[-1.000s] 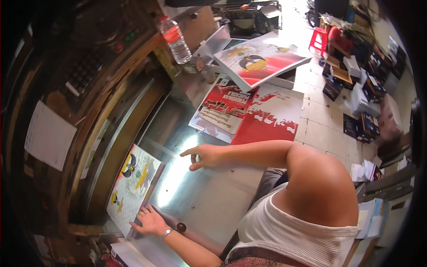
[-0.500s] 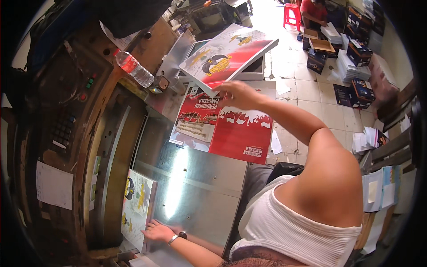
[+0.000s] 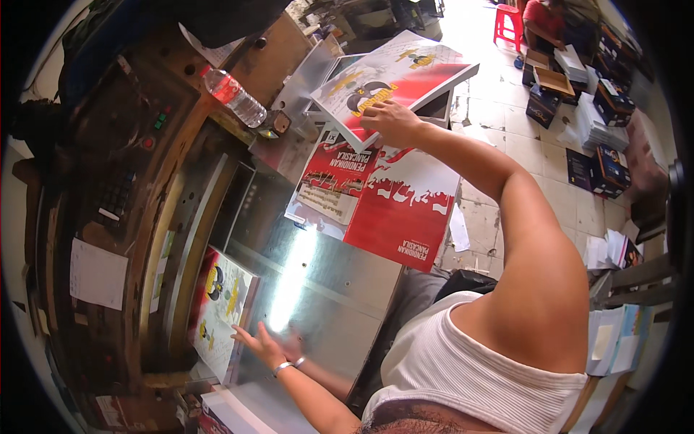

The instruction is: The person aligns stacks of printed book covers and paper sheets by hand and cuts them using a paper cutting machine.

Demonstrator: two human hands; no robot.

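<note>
My right hand [image 3: 390,119] rests on the near edge of a stack of printed covers [image 3: 394,83] with yellow, black and red artwork, fingers curled over the top sheet. My left hand [image 3: 262,346] lies flat with fingers apart on the shiny metal table [image 3: 318,296] of a cutting machine. It sits just beside a stack of yellow-and-black printed sheets [image 3: 220,304] under the machine's clamp. Between the two hands lies a large red and white printed sheet [image 3: 383,199].
A plastic water bottle [image 3: 235,98] stands on the machine's top. The machine's control panel [image 3: 123,181] rises at the left. Boxes and paper stacks [image 3: 593,108] cover the tiled floor at the right, where a person sits on a red stool [image 3: 510,22].
My right hand has moved from the metal table up and away to the far stack of covers. My left hand stays by the sheets in the machine, fingers now spread flatter.
</note>
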